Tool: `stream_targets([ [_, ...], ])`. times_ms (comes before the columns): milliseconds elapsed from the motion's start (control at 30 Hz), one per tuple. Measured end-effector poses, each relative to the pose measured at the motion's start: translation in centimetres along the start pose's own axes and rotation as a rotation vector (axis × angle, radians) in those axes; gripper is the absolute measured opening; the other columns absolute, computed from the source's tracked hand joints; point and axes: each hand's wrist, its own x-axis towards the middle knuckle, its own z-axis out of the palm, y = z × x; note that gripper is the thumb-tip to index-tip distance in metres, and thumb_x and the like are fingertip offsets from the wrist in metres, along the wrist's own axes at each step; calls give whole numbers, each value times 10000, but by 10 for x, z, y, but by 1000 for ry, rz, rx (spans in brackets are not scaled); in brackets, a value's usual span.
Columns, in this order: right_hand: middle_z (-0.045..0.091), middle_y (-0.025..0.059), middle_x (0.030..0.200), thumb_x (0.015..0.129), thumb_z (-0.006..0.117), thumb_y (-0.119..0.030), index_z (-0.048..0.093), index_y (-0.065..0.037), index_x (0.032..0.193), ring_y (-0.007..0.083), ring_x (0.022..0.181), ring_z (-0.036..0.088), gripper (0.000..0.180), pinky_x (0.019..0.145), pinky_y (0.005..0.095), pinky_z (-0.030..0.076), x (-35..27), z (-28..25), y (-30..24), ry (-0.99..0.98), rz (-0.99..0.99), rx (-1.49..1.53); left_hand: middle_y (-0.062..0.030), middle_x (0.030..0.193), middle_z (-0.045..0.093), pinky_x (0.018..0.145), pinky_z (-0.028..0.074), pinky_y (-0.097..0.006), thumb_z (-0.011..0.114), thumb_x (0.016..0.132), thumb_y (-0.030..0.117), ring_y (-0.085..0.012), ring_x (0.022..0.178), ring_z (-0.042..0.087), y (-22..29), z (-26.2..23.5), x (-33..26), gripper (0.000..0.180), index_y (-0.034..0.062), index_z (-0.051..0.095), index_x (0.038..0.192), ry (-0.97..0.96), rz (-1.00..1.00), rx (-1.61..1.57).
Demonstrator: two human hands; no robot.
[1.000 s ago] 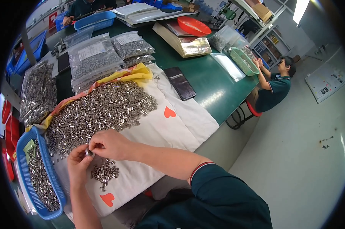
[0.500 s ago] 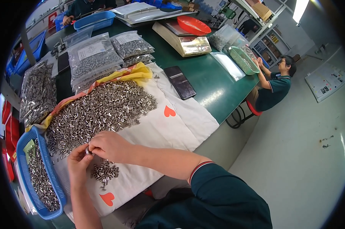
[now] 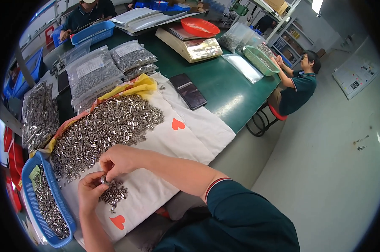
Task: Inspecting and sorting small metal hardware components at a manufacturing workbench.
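- Metal piece [image 3: 104, 179] (small, round, shiny), between both hands, over the white cloth [image 3: 169, 140].
- Left hand [image 3: 90, 190]: fingers and thumb pinching the piece.
- Right hand [image 3: 121, 162]: fingers bent down to it, tight or loose, cannot tell.
- Just beside: pile of metal bits [image 3: 115, 195].
- Further left: blue basket [image 3: 60, 199].

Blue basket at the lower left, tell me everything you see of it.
The blue basket is long, with rounded corners and perforated, plastic-looking walls. It stands open side up, lengthwise along the left side of the white cloth. Small shiny metal cylinders lie heaped inside, with a pale green slip toward its far end. The left hand is apart from it.
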Motion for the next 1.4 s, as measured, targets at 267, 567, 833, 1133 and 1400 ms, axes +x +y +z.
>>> stream_targets([
  [267,582,123,630,664,505,-105,604,-57,621,278,630,578,119,576,402,440,11,31,31,643,-86,-818,-62,905,615,737,466,-232,652,631,-102,-116,779,575,6,6,-5,361,-38,576,978,3,-49,143],
  [567,570,72,705,697,489,-123,595,-80,662,233,715,530,120,640,368,396,20,39,41,605,16,-780,-50,884,612,715,454,-216,614,661,-103,-107,771,565,12,11,2,333,-27,573,982,8,-46,289],
  [833,578,56,747,704,492,-140,609,-92,662,214,793,510,133,691,349,375,20,47,44,678,-24,-813,-32,855,597,685,443,-199,588,677,-101,-90,735,545,10,13,4,329,-18,570,996,125,-57,475],
  [1133,576,41,751,703,496,-151,629,-86,697,197,814,505,148,700,333,374,11,51,37,596,60,-977,-32,864,591,688,446,-206,569,692,-103,-93,751,545,5,13,3,321,-21,569,1003,160,29,387],
  [1400,575,52,737,700,499,-138,625,-84,687,205,794,517,138,701,342,382,4,41,26,499,49,-1014,-26,838,604,676,454,-203,582,676,-106,-92,726,559,16,23,2,321,-28,577,988,92,-38,422],
])
